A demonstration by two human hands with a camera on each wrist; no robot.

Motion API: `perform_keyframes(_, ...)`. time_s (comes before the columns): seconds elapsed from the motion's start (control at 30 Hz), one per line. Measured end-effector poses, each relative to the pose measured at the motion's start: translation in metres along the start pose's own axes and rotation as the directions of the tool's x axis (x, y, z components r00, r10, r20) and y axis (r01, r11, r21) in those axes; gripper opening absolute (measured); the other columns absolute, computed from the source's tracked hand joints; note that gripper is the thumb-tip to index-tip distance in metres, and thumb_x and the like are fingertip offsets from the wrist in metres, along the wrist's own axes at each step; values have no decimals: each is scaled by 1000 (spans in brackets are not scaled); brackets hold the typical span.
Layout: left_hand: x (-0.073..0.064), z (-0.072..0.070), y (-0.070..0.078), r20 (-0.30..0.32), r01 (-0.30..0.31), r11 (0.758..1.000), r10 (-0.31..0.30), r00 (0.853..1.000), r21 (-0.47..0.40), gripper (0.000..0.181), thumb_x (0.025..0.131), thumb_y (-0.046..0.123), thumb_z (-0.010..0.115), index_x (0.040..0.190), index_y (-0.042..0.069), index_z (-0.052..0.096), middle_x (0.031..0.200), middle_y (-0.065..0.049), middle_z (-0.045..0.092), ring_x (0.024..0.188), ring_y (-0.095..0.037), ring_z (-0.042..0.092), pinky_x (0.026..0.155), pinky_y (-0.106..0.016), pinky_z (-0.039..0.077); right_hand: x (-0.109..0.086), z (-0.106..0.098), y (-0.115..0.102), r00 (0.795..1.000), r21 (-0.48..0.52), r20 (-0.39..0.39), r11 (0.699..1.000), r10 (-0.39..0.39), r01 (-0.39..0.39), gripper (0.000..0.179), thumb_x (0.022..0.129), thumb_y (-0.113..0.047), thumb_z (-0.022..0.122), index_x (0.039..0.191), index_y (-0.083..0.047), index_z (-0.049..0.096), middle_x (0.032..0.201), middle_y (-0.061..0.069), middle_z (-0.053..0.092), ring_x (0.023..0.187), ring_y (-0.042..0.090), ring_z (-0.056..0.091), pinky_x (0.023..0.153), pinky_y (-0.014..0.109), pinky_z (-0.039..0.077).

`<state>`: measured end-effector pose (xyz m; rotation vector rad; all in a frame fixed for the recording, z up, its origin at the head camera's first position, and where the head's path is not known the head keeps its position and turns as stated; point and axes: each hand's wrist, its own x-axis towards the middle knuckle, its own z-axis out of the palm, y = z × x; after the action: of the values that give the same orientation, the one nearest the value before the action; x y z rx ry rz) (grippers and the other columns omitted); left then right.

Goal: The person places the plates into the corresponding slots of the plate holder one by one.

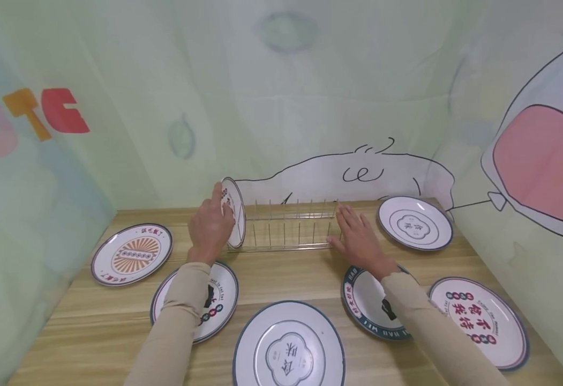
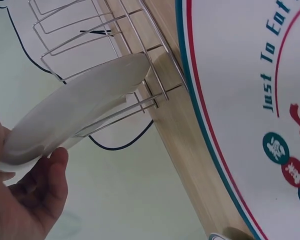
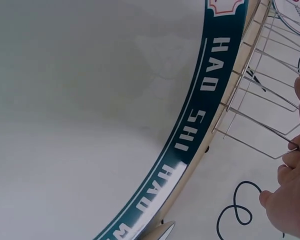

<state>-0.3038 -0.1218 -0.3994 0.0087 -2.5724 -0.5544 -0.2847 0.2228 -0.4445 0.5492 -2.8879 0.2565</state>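
from the head view, i see the left hand (image 1: 211, 228) pinching a plate (image 1: 238, 214) by its near side, thumb and fingers on it. that plate stands on edge, leaning a little, right at the left end of the wire rack (image 1: 284, 247), which stretches off to the right of the grip. at the rack's other end is the right hand (image 1: 360, 236), its fingers touching the wire; whether they clasp it i can't tell.

left of the pinching hand lies the sunburst plate (image 1: 133, 254); just below that hand, partly under the sleeve (image 1: 180, 305), is the badge plate (image 1: 219, 308). between the two forearms, nearest me, lies the front plate (image 1: 288, 343). the teal plate (image 1: 368, 300) sits below the right hand, partly covered by the forearm. the flower plate (image 1: 415, 223) lies to the right of that hand, and the red-lettered plate (image 1: 483, 324) farther below and right. all six lie flat on the table (image 1: 271, 279).

from the left wrist, the held plate shows its pale side, thumb and curled fingers at one edge, the opposite edge down among the rack's wires. beyond the grip, the badge plate looms large, with "just to eat" lettering.

from the right wrist, the teal plate fills most of the view; the rack runs between it and the fingers, which meet the end wire.
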Motion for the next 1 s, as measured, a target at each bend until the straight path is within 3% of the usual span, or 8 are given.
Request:
perform_keyframes(0.1,1,-2,-1,47,13,1000,-13,999,2,54,102,31,48,152,14,37,86,-25,65,60,-37,59,47,-43,44,0,-1,0,1000,12,-3,1000,8,-8,78,100,-44,55,153,7,28,163,22,24,153,39,21,124,58,14)
perform_keyframes(0.23,-2,-11,-7,111,49,999,-50,993,9,57,106,44,33,154,14,31,107,-29,66,81,-46,66,59,-53,51,1,0,0,1000,20,18,1000,24,-24,77,101,-44,52,154,6,27,164,22,23,153,39,20,123,59,16)
perform_keyframes(0.37,-14,-27,-18,114,101,995,-102,988,11,63,106,49,23,151,7,36,125,-31,62,100,-52,65,74,-64,51,3,0,-2,998,41,48,998,36,-38,77,103,-45,49,155,5,23,165,21,19,154,38,16,124,58,14)
perform_keyframes(0.5,-31,-43,-34,99,167,985,-169,981,29,66,104,53,31,143,2,48,127,-29,63,105,-52,63,77,-64,51,4,-2,-4,998,49,57,998,36,-39,77,103,-45,49,155,5,23,166,21,17,155,38,14,124,59,14)
perform_keyframes(0.67,-51,-57,-52,106,206,976,-213,971,71,64,99,51,50,136,-1,55,115,-29,68,100,-48,65,71,-57,52,3,-4,-4,998,45,47,998,35,-37,76,103,-44,49,155,5,23,166,21,17,154,38,15,123,59,15)
perform_keyframes(1.0,-80,-63,-81,186,273,955,-291,938,118,58,96,43,57,129,-5,59,107,-29,70,86,-43,68,58,-47,50,1,-5,-5,997,49,48,997,59,-61,77,103,-44,49,156,3,20,166,20,16,155,37,14,124,58,15)
